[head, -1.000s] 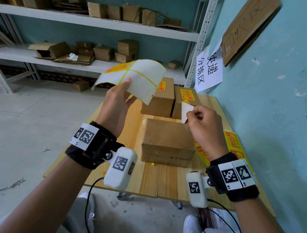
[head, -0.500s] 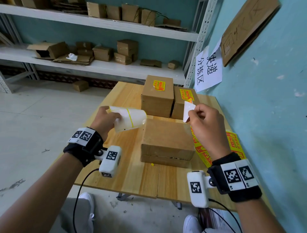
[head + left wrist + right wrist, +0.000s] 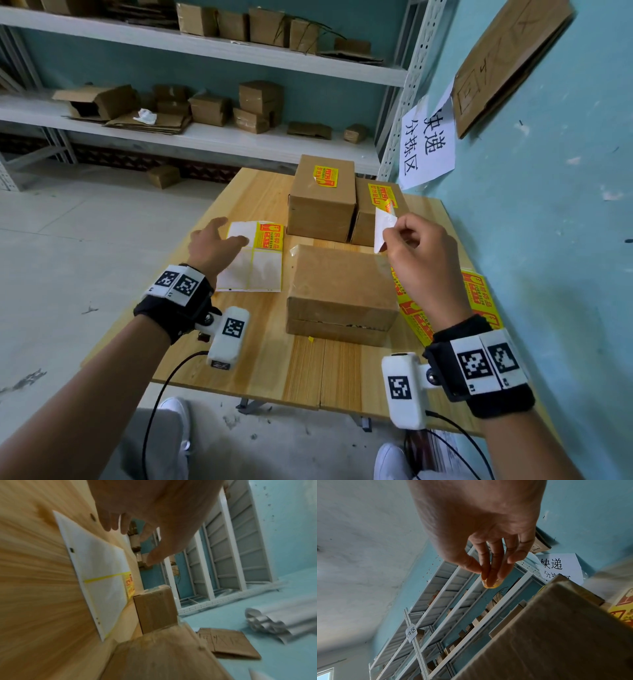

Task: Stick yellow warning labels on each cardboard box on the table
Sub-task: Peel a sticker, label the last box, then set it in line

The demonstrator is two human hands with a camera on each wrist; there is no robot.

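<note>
Peeled label [image 3: 383,229] above bare box [image 3: 340,279]; two far boxes [image 3: 322,195] labelled.

The right hand [image 3: 481,536] reaches away from the camera, its thumb and fingertips [image 3: 489,580] pinched together on a small yellow label [image 3: 491,586], of which only an edge peeks out below them. A brown cardboard box [image 3: 547,639] fills the lower right, blurred. Beyond its far edge lies a yellow and red sheet [image 3: 623,609]. Behind stand white metal shelves [image 3: 453,601] against a blue wall, with a white paper sign [image 3: 559,566] bearing handwritten characters.
</note>
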